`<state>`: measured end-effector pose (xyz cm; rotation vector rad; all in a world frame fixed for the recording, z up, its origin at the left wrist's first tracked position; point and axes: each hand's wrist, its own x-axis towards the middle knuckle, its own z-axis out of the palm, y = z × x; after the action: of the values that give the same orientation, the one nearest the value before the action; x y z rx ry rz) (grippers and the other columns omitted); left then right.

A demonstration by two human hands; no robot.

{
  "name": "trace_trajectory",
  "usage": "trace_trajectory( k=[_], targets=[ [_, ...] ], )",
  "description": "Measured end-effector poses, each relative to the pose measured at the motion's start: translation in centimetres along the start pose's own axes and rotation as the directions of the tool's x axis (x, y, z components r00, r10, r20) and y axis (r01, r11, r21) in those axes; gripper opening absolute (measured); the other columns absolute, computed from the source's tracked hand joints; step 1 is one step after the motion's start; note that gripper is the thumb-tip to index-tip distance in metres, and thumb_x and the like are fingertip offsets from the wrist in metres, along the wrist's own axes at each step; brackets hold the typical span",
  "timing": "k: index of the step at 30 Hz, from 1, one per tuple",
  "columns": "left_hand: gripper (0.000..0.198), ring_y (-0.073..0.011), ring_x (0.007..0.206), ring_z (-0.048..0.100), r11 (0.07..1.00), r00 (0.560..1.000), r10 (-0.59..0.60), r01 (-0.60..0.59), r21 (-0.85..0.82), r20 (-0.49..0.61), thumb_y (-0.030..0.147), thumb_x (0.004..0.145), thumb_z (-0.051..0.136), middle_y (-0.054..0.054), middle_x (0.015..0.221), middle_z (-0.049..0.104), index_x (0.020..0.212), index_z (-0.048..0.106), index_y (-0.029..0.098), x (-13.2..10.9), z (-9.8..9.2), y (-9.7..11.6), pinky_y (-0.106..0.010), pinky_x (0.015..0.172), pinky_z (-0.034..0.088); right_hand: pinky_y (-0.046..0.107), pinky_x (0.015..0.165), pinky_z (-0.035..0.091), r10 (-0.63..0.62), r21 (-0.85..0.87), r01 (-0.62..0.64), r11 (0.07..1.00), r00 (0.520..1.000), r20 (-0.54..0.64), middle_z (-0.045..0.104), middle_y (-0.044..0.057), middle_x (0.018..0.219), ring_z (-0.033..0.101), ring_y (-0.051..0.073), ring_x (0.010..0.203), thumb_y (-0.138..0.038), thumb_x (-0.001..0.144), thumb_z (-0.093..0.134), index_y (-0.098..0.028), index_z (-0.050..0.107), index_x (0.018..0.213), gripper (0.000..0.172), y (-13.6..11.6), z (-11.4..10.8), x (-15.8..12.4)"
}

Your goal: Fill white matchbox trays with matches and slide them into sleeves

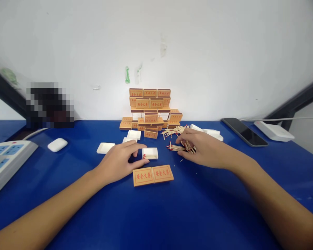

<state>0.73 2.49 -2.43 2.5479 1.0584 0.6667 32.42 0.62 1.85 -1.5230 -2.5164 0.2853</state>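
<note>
Blue table (156, 218), left hand (118, 159) with thumb and forefinger apart at a tray's (153, 151) left end, right hand (202, 146) curled over loose matches (175, 148), both grips unclear, matchboxes (143, 176) before the tray

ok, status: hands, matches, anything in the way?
Left hand at left end of white tray, a few matches inside. Right hand over loose matches. Matchbox pair close on tray's near side, possible snag.

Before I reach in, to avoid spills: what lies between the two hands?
In the head view: a white tray holding matches, then blue tabletop, then loose matches.
</note>
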Motion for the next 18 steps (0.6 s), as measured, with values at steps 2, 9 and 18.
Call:
trace_trajectory(
  k=[2, 9, 18],
  targets=[
    [0.032, -0.0122, 0.063, 0.051, 1.0, 1.0, 0.003, -0.003, 0.001, -0.004, 0.042, 0.097, 0.071, 0.0, 0.085, 0.062, 0.123, 0.072, 0.025, -0.01, 0.04, -0.01, -0.027, 0.061, 0.043, 0.034, 0.074, 0.046, 0.022, 0.001, -0.023, 1.0, 0.999, 0.033, 0.066, 0.008, 0.096, 0.061, 0.022, 0.088, -0.031, 0.098, 0.06, -0.022, 0.067, 0.089, 0.014, -0.05, 0.17, 0.14],
    [0.032, -0.013, 0.064, 0.052, 1.0, 1.0, 0.01, -0.009, 0.009, -0.007, 0.043, 0.097, 0.07, 0.0, 0.082, 0.061, 0.122, 0.073, 0.023, 0.09, -0.04, 0.18, -0.027, 0.06, 0.043, 0.036, 0.075, 0.046, 0.073, -0.012, -0.072, 0.997, 0.994, 0.083, 0.068, 0.008, 0.095, 0.062, 0.023, 0.086, -0.028, 0.102, 0.052, -0.022, 0.062, 0.089, 0.018, 0.54, 0.99, 0.3],
    [0.032, -0.0129, 0.065, 0.053, 1.0, 1.0, -0.004, 0.004, 0.001, -0.002, 0.043, 0.097, 0.07, 0.0, 0.085, 0.063, 0.123, 0.072, 0.025, -0.06, 0.04, 0.03, -0.027, 0.062, 0.043, 0.036, 0.071, 0.047, 0.083, -0.06, -0.082, 0.995, 0.996, 0.014, 0.066, 0.012, 0.1, 0.064, 0.023, 0.083, -0.031, 0.105, 0.048, -0.021, 0.059, 0.091, 0.02, -0.29, 0.6, -0.03]
  ],
)
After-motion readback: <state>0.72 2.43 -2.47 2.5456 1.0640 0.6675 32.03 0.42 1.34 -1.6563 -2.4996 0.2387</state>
